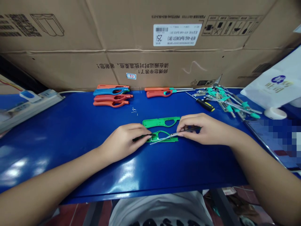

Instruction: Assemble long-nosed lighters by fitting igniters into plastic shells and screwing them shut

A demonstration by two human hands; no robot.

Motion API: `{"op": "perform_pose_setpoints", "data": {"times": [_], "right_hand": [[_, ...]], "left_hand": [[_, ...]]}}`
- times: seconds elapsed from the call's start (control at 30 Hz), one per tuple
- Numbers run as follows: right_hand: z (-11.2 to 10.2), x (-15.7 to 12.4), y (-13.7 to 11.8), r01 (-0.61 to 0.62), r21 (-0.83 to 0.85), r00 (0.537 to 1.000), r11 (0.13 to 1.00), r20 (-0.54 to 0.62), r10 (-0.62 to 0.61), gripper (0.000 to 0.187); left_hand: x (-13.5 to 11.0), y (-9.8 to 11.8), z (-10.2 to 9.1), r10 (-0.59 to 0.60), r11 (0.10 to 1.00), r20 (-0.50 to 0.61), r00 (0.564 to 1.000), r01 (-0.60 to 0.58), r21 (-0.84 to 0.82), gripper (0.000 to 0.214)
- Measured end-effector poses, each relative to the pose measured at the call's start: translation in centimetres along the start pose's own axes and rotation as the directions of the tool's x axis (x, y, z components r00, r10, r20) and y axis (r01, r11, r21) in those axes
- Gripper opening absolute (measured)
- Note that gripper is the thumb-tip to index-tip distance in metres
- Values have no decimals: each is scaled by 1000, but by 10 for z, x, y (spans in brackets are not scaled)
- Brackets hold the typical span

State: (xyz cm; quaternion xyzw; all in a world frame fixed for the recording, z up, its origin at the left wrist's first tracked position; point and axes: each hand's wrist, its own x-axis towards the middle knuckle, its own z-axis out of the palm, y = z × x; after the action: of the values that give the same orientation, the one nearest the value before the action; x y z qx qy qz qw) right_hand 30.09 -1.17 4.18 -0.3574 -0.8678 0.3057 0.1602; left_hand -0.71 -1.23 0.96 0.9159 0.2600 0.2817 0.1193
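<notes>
Two halves of a green lighter casing lie in front of me. The back half (160, 122) rests untouched. On the front half (175, 140), both hands are at work, and a thin white wire shows at its left end. My left hand (125, 139) pinches a slim dark tool, its tip at that left end; the fingers hide most of it. My right hand (199, 129) grips a slim metal tool (171, 136), silver in front and dark behind. Its long thin tip slants over the front half towards my left fingertips.
Several orange, red and blue lighters (110, 97) lie at the back left. Two more lighters (156, 94) are at back centre. A screwdriver (205, 104) lies beside a pile of metal-and-teal lighter parts (231, 102). A power strip (30, 108) sits left; a cardboard box (131, 37) stands behind.
</notes>
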Motion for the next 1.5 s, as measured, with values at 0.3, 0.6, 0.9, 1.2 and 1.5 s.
{"op": "perform_pose_setpoints", "data": {"times": [0.3, 0.6, 0.9, 1.2, 1.5], "right_hand": [[-9, -6, 1, -95, -39, 993, 995, 72, 97, 19], [-5, -5, 4, -157, -63, 968, 986, 189, 166, 18], [-1, -2, 2, -150, -70, 972, 986, 173, 160, 14], [3, -3, -4, -34, -291, 992, 956, 110, 68, 13], [3, -4, -5, -9, -345, 992, 939, 113, 51, 17]], "left_hand": [[2, -1, 13, -24, 998, -37, 999, 22, -66, 15], [2, -2, 16, -37, 997, -19, 999, 36, -64, 14], [3, -2, 18, -71, 993, -47, 996, 66, -100, 17], [4, -3, 17, -79, 994, -40, 996, 76, -84, 17], [3, -2, 15, -83, 993, -23, 996, 80, -81, 19]]}}
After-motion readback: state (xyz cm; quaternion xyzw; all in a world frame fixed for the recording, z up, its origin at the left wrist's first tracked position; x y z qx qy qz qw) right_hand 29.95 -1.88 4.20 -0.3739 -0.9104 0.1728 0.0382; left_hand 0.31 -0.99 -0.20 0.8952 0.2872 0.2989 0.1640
